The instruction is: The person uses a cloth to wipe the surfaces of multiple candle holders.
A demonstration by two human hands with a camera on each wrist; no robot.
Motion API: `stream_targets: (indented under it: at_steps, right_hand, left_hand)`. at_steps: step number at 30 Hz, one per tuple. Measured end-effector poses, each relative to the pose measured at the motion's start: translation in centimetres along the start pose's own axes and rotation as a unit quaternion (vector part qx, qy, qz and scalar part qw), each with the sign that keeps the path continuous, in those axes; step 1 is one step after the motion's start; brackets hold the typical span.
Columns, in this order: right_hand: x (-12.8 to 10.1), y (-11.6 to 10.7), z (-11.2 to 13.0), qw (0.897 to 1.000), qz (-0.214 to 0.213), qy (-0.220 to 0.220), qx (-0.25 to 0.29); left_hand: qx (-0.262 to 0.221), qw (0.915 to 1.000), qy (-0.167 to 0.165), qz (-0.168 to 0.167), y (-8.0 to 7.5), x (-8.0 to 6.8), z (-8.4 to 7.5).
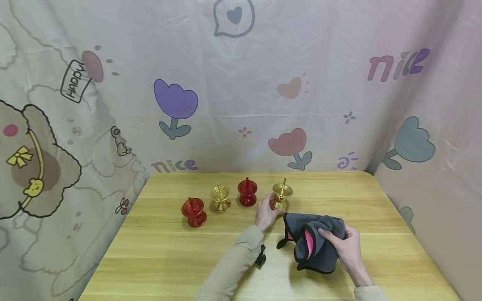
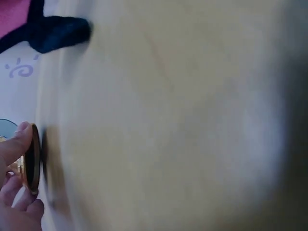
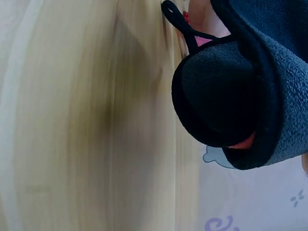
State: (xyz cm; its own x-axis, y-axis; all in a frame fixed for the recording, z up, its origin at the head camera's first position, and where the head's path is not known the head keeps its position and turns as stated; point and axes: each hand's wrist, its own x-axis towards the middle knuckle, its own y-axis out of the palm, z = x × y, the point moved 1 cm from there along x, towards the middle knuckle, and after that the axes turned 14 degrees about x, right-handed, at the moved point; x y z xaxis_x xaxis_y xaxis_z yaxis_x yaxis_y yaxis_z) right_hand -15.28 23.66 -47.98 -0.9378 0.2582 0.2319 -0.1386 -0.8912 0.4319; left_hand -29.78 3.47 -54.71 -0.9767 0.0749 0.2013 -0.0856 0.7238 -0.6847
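My left hand (image 1: 267, 213) grips the foot of a gold candle holder (image 1: 282, 191), a small cup on a flared base with a thin upright pin. In the left wrist view, thumb and fingers pinch the rim of the round base (image 2: 32, 161), close to the tabletop. With my right hand (image 1: 349, 248) I hold a bunched grey cloth (image 1: 320, 242) above the table; it has black edging, a pink underside and a hanging loop. In the right wrist view the folded cloth (image 3: 216, 91) hides most of that hand.
Left of my left hand stand a red candle holder (image 1: 247, 192), another gold candle holder (image 1: 220, 197) and a second red candle holder (image 1: 194, 212). The wooden table (image 1: 158, 259) meets a printed curtain (image 1: 233, 92) at the back and sides. A black strap piece (image 1: 261, 256) is at my left sleeve.
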Motion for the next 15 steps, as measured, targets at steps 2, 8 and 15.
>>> stream_targets:
  at_steps: [2, 8, 15]
  right_hand:
    - [-0.1, 0.0, 0.0, 1.0, 0.002, -0.003, 0.002]
    - [-0.2, 0.1, -0.2, 1.0, 0.011, -0.019, 0.006]
    - [-0.1, 0.0, -0.2, 1.0, -0.009, -0.026, -0.001]
  left_hand:
    - [-0.002, 1.0, -0.006, -0.007, 0.4, 0.1, 0.0]
    - [0.024, 0.9993, -0.001, -0.028, 1.4, 0.2, -0.2]
    - [0.034, 0.9987, -0.01, -0.037, 2.3, 0.3, -0.3]
